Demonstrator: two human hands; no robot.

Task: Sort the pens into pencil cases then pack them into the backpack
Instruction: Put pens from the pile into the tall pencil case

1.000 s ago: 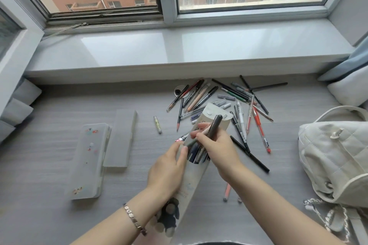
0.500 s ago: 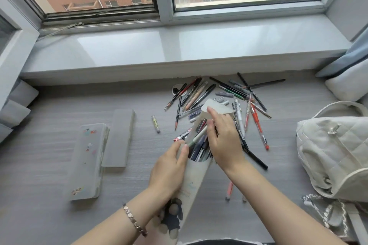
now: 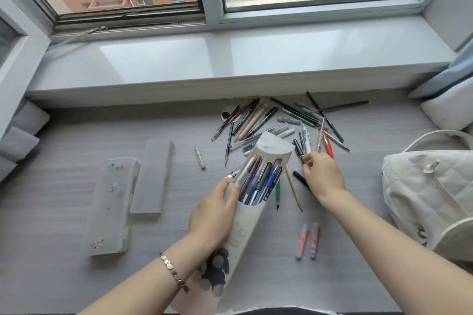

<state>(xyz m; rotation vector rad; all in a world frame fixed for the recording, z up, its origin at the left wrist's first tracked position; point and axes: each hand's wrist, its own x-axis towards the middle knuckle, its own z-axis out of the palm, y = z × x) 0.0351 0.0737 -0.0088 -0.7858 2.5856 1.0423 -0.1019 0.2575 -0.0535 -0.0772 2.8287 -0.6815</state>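
My left hand (image 3: 215, 215) grips a cream pencil case (image 3: 245, 225) by its side, with the flap open and the mouth pointing away from me. Several pens (image 3: 261, 179) stick out of it. My right hand (image 3: 323, 176) is to the right of the case's mouth, its fingertips pinched on the end of a black pen (image 3: 298, 149) that lies on the table. A loose pile of pens and pencils (image 3: 289, 120) is spread just beyond the case. The white quilted backpack (image 3: 430, 194) sits at the far right.
A translucent plastic pencil case (image 3: 110, 202) and a grey flat lid (image 3: 153, 174) lie at the left. A green pencil (image 3: 277, 193), a wooden pencil (image 3: 294, 188) and two pink pens (image 3: 307, 240) lie near the cream case. A windowsill (image 3: 230, 59) runs behind the table.
My right hand put a dark pen into the cream case, then left its mouth and moved right to the loose pens. My left hand kept hold of the case.
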